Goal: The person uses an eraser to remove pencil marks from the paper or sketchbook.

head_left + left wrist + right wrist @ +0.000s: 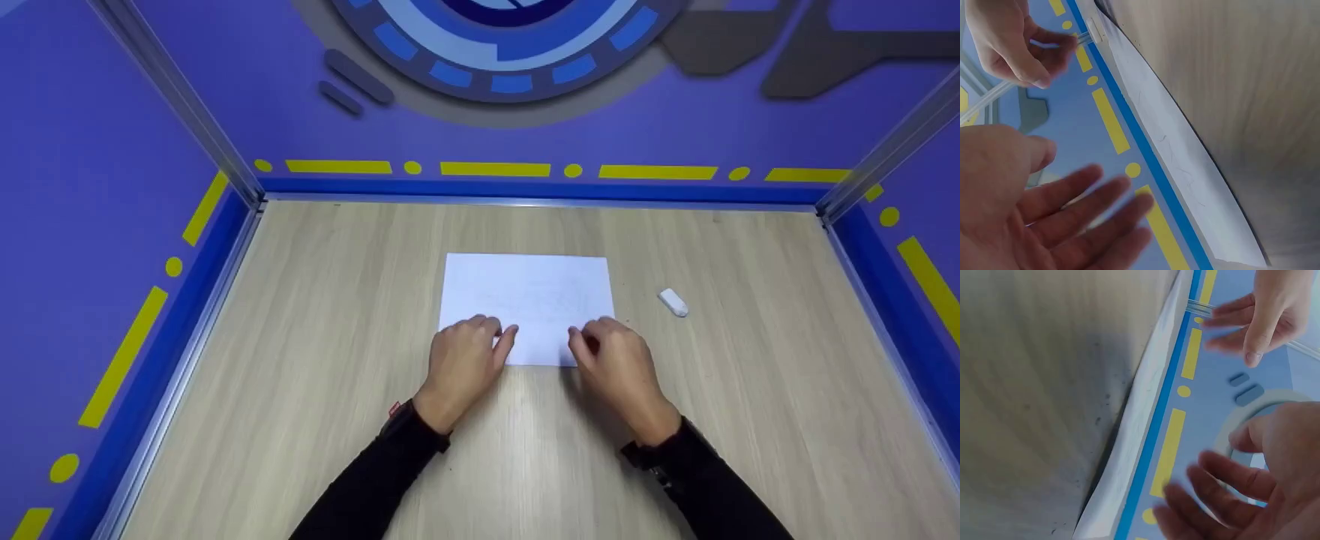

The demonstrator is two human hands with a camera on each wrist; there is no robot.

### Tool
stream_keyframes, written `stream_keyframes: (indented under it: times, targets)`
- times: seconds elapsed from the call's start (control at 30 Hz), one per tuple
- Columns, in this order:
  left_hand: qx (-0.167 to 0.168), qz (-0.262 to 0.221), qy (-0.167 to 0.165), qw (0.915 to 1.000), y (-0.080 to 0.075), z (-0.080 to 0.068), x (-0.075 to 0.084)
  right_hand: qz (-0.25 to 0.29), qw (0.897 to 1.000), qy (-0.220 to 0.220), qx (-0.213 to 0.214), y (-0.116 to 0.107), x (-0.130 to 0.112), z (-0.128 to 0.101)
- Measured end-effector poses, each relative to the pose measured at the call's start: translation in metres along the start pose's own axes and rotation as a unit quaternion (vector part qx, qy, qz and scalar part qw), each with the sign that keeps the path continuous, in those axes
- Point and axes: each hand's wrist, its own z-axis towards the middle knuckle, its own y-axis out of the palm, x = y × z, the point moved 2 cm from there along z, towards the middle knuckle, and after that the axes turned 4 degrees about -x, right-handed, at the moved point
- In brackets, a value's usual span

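A white sheet of paper (529,296) lies on the wooden table, with faint pencil-like lines on it in the left wrist view. My left hand (466,360) is over its near left corner in the head view, and my right hand (616,364) over its near right corner. Both wrist views show the hands raised above the sheet, fingers loosely bent and apart, holding nothing. The fingers of the left hand (1072,214) look slightly blurred, as do those of the right hand (1230,484). To the right of the paper lies a white eraser (673,302).
Small dark crumbs (1098,421) are scattered on the table by the paper's near edge. Blue-purple panels (480,142) with yellow marks wall the table (322,300) at the back and both sides, with metal rails along their bottom edges.
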Motion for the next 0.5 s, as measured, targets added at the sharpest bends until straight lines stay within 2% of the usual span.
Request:
stream_keyframes:
  times: [0.17, 0.3, 0.4, 0.5]
  targets:
    - [-0.009, -0.016, -0.014, 0.9997, 0.0, 0.007, -0.009, 0.001, 0.998, 0.037, -0.053, -0.008, 0.01, 0.009]
    - [-0.032, -0.029, -0.03, 0.9986, 0.0, 0.017, -0.021, -0.006, 0.993, 0.066, -0.102, -0.021, 0.032, 0.026]
    - [-0.058, -0.043, -0.047, 0.9963, 0.001, 0.025, -0.031, -0.023, 0.988, 0.088, -0.123, -0.034, 0.057, 0.039]
    - [-0.098, -0.049, -0.059, 0.9922, 0.005, 0.034, -0.041, -0.045, 0.983, 0.117, -0.133, -0.049, 0.082, 0.05]
